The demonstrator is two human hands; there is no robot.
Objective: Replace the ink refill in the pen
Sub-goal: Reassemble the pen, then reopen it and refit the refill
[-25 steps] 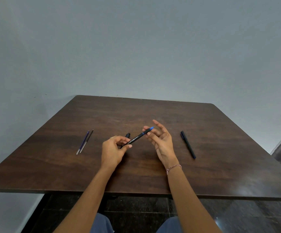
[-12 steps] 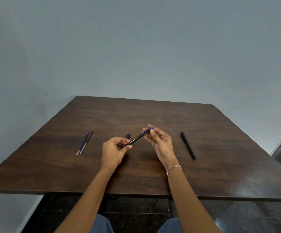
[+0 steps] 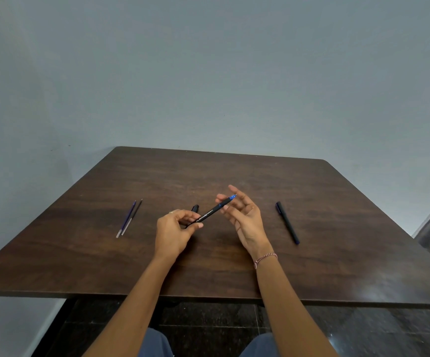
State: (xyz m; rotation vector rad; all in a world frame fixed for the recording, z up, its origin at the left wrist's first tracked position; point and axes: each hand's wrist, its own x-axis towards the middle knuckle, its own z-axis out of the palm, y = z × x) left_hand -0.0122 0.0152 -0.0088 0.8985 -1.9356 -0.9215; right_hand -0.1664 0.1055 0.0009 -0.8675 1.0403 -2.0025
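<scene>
Silver ring (image 3: pixel 170 212) on left hand (image 3: pixel 172 233), red-and-white braided bracelet (image 3: pixel 265 258) at right wrist (image 3: pixel 259 247), blue-grey trousers (image 3: pixel 154 342).

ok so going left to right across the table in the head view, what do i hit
two loose refills → left hand → pen it grips, angled up towards the right → right hand → capped pen lying on the table

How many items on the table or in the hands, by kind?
Pens: 2 (held pen in left hand, spare pen on table)
Refills: 2 (blue refill, dark refill)
Caps: 1 (loose cap)
Total: 5
</scene>
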